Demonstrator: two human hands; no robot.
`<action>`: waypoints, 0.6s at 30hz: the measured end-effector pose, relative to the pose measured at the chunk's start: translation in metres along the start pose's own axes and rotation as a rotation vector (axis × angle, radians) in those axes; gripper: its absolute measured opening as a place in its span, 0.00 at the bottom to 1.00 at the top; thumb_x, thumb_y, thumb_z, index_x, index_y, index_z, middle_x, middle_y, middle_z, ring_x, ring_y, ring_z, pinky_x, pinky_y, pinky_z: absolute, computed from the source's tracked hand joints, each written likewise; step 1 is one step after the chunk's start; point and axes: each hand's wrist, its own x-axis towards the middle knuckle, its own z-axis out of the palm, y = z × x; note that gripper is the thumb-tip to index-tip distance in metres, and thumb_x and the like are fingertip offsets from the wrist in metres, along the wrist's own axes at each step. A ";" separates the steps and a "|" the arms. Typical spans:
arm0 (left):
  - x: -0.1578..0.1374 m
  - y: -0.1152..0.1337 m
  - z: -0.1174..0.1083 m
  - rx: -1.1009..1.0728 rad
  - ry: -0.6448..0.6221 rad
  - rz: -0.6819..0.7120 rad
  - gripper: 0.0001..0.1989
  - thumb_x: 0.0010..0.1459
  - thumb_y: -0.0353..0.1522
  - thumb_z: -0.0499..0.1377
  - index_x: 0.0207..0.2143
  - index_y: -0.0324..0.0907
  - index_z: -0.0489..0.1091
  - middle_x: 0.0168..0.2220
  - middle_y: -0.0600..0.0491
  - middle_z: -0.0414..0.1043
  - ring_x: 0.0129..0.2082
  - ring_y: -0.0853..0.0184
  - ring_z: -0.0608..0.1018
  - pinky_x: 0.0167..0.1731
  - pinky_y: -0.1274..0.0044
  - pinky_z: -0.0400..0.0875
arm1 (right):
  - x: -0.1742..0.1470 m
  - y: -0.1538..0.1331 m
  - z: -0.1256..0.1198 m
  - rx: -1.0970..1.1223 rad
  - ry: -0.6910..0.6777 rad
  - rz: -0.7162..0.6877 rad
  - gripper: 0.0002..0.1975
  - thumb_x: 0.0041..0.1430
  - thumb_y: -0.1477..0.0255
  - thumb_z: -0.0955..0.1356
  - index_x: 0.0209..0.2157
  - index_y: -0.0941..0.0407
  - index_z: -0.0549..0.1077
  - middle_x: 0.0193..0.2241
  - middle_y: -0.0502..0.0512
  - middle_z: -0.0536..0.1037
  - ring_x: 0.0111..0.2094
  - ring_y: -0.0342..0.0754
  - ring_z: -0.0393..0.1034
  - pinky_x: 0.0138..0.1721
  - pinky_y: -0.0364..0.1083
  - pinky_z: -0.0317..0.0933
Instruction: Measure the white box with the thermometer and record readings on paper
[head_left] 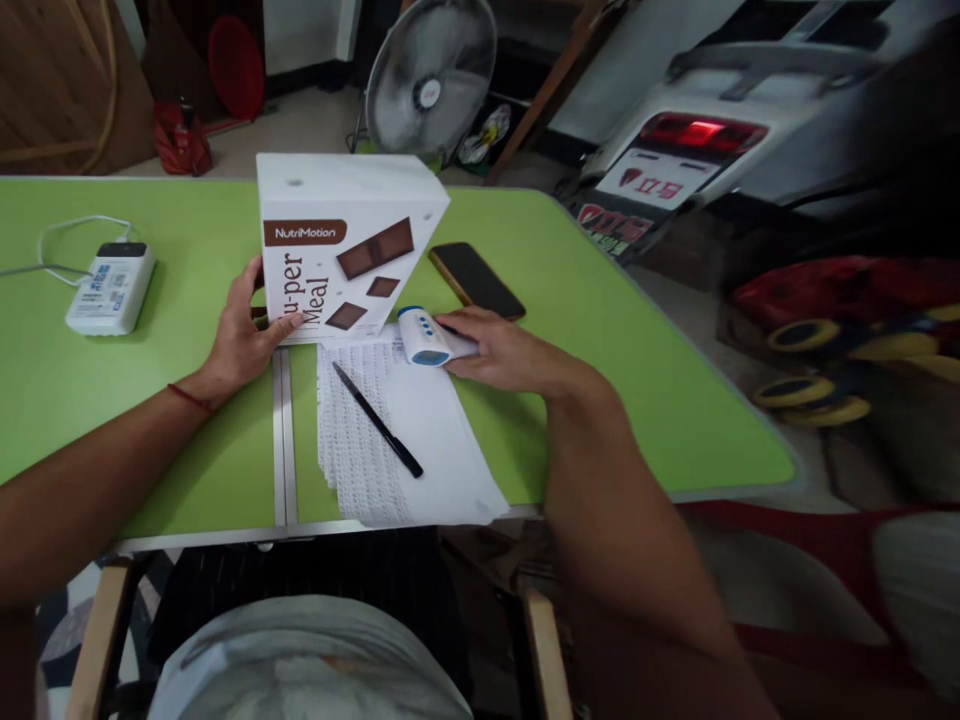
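Observation:
A white and brown NutriMotion box (304, 285) stands upright on the green table, its printed front towards me. My left hand (247, 325) grips its lower left edge, thumb on the front and fingers behind. In my right hand (499, 350) is a white and blue infrared thermometer (424, 336), with my fingers wrapped round its handle. It is close to the box's lower right corner, over the top of a stack of handwritten paper sheets (442, 430). Across the sheets lies a black pen (379, 420). Just beyond my right hand rests a dark smartphone (478, 280).
The green folding table (630, 400) has a metal seam on the left. A white power adapter (112, 290) with cables sits at the left. Behind the table are a fan (431, 80) and a red bag (182, 138); a white scooter (690, 140) stands at the right.

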 end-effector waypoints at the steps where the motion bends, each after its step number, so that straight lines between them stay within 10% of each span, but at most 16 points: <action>1: -0.002 0.000 -0.002 0.046 0.018 -0.006 0.43 0.58 0.53 0.66 0.69 0.49 0.53 0.65 0.42 0.61 0.63 0.48 0.68 0.54 0.60 0.75 | -0.002 -0.005 -0.001 0.003 0.060 -0.012 0.23 0.52 0.65 0.72 0.51 0.51 0.76 0.45 0.60 0.79 0.49 0.62 0.73 0.51 0.60 0.69; 5: -0.005 0.016 -0.012 0.233 0.128 0.070 0.47 0.58 0.56 0.64 0.70 0.51 0.45 0.68 0.42 0.53 0.66 0.46 0.63 0.60 0.54 0.67 | -0.008 -0.050 0.003 0.075 0.246 -0.052 0.15 0.56 0.66 0.71 0.46 0.51 0.75 0.45 0.60 0.78 0.45 0.58 0.74 0.45 0.57 0.70; 13: -0.001 0.084 -0.009 0.513 0.319 0.561 0.29 0.66 0.52 0.55 0.60 0.48 0.53 0.53 0.45 0.59 0.55 0.54 0.69 0.54 0.55 0.70 | 0.000 -0.117 0.035 -0.096 -0.180 -0.076 0.18 0.61 0.73 0.67 0.53 0.55 0.73 0.34 0.56 0.82 0.29 0.49 0.72 0.30 0.48 0.59; 18: -0.018 0.103 0.005 0.401 0.013 1.004 0.15 0.64 0.39 0.59 0.52 0.48 0.63 0.47 0.51 0.64 0.47 0.63 0.74 0.44 0.68 0.72 | 0.003 -0.091 0.025 0.049 0.026 -0.181 0.20 0.60 0.77 0.62 0.50 0.53 0.77 0.42 0.57 0.83 0.39 0.52 0.76 0.41 0.51 0.66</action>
